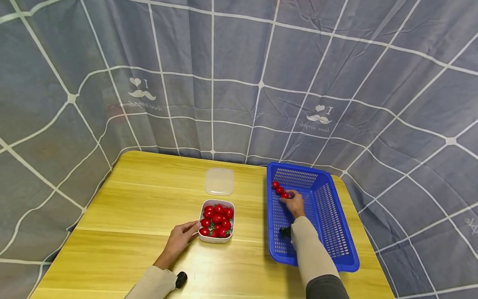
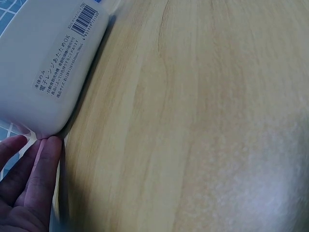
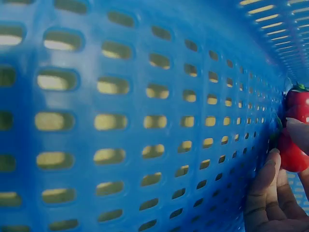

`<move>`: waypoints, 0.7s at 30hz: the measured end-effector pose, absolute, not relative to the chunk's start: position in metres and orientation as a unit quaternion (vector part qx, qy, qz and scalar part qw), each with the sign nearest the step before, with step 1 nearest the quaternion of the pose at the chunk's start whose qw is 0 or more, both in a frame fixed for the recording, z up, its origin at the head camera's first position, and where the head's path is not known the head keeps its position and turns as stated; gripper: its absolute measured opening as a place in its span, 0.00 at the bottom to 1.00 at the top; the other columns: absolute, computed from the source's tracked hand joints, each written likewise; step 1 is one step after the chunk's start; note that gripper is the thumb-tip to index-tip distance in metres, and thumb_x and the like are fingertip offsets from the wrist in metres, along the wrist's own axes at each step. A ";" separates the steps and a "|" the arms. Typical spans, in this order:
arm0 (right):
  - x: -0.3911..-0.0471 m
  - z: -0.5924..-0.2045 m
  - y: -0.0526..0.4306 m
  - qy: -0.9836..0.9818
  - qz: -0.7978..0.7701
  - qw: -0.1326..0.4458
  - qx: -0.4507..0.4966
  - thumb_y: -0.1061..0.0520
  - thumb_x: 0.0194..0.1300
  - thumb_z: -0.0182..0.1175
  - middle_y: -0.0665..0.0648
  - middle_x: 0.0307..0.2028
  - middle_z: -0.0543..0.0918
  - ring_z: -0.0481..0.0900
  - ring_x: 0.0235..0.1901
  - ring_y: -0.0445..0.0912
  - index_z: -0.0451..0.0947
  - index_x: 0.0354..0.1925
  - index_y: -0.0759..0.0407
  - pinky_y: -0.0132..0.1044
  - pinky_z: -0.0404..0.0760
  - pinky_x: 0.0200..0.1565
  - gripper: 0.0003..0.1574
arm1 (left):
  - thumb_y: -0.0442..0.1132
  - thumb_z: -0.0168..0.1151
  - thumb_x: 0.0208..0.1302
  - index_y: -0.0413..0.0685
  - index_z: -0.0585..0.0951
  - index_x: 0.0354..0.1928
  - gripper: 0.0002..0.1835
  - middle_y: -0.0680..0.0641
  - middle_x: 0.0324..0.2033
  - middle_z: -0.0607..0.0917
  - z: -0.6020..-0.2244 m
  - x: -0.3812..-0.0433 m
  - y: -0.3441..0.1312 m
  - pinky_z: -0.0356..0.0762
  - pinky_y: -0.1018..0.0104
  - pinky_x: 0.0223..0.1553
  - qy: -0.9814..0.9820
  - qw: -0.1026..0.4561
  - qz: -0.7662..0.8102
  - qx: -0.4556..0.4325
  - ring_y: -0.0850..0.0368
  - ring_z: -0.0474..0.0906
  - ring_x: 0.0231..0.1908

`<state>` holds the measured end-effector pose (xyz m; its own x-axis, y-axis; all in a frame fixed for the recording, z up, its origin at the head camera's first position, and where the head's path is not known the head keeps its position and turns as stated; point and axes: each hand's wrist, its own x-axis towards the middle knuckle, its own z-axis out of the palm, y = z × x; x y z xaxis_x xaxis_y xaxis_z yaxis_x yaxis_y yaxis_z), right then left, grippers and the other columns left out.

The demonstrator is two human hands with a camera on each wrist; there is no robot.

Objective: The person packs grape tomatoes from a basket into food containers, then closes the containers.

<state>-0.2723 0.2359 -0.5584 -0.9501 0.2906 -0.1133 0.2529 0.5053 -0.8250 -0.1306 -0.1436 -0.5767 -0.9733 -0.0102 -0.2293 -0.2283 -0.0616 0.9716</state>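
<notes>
My left hand [image 1: 180, 239] touches the left side of a small white plastic container [image 1: 216, 240] with extended fingertips. The left wrist view shows those fingers [image 2: 43, 174] against a lower corner of the container, below its printed label. Inside it lie many red cherry tomatoes [image 1: 218, 218] with some green stems. Over the left part of the blue basket [image 1: 315, 167], my right hand [image 1: 295, 204] pinches a red cherry tomato [image 3: 291, 152] between thumb and fingers. Two more cherry tomatoes [image 1: 277, 187] sit in a row just beyond it, along the basket's left wall.
A translucent square lid [image 1: 219, 181] lies flat on the wooden table [image 1: 157, 187] behind the container. The basket's slotted walls rise around my right hand. A grey curtain [image 1: 231, 99] with white lines hangs behind the table and along its sides.
</notes>
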 end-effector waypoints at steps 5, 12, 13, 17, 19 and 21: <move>-0.270 -0.561 0.237 -0.861 0.484 0.027 -0.155 0.71 0.52 0.68 0.70 0.40 0.81 0.79 0.36 0.53 0.76 0.46 0.74 0.31 0.81 0.28 0.21 | 0.35 0.57 0.70 0.22 0.74 0.57 0.22 0.28 0.56 0.76 -0.578 -0.130 -0.143 0.81 0.64 0.50 0.678 0.078 0.726 -0.087 0.43 0.76 0.55; -0.268 -0.558 0.242 -0.844 0.514 0.011 -0.150 0.71 0.52 0.68 0.66 0.37 0.81 0.76 0.26 0.41 0.76 0.46 0.74 0.29 0.81 0.24 0.21 | 0.35 0.57 0.70 0.22 0.74 0.57 0.21 0.28 0.56 0.76 -0.577 -0.130 -0.142 0.81 0.63 0.50 0.676 0.079 0.727 -0.090 0.40 0.75 0.56; -0.268 -0.557 0.242 -0.844 0.516 0.009 -0.147 0.71 0.52 0.68 0.65 0.36 0.81 0.75 0.25 0.40 0.76 0.46 0.74 0.29 0.80 0.23 0.21 | 0.35 0.57 0.70 0.22 0.74 0.56 0.21 0.28 0.56 0.76 -0.577 -0.130 -0.141 0.81 0.63 0.50 0.676 0.079 0.727 -0.089 0.40 0.75 0.56; -0.266 -0.548 0.243 -0.842 0.524 0.001 -0.126 0.71 0.53 0.68 0.62 0.33 0.79 0.74 0.22 0.40 0.75 0.46 0.75 0.28 0.79 0.22 0.21 | 0.36 0.57 0.70 0.22 0.74 0.56 0.21 0.28 0.56 0.76 -0.578 -0.131 -0.142 0.81 0.64 0.50 0.679 0.077 0.725 -0.090 0.40 0.75 0.56; -0.264 -0.542 0.242 -0.843 0.524 -0.007 -0.119 0.70 0.53 0.68 0.61 0.34 0.78 0.75 0.23 0.41 0.75 0.46 0.74 0.28 0.80 0.23 0.21 | 0.36 0.57 0.70 0.23 0.74 0.56 0.21 0.28 0.56 0.76 -0.578 -0.131 -0.143 0.81 0.65 0.50 0.680 0.077 0.724 -0.090 0.40 0.75 0.56; -0.261 -0.536 0.241 -0.846 0.521 -0.015 -0.111 0.70 0.54 0.68 0.62 0.36 0.78 0.76 0.26 0.42 0.76 0.47 0.74 0.29 0.82 0.26 0.21 | 0.36 0.57 0.70 0.23 0.74 0.57 0.22 0.28 0.56 0.75 -0.578 -0.132 -0.143 0.81 0.65 0.50 0.682 0.077 0.722 -0.088 0.40 0.75 0.56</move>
<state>-0.2610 0.2413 -0.5357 -0.9749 0.1727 -0.1408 0.2034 0.4319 -0.8787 -0.1316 -0.1434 -0.5782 -0.9725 -0.0092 -0.2329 -0.2320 -0.0576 0.9710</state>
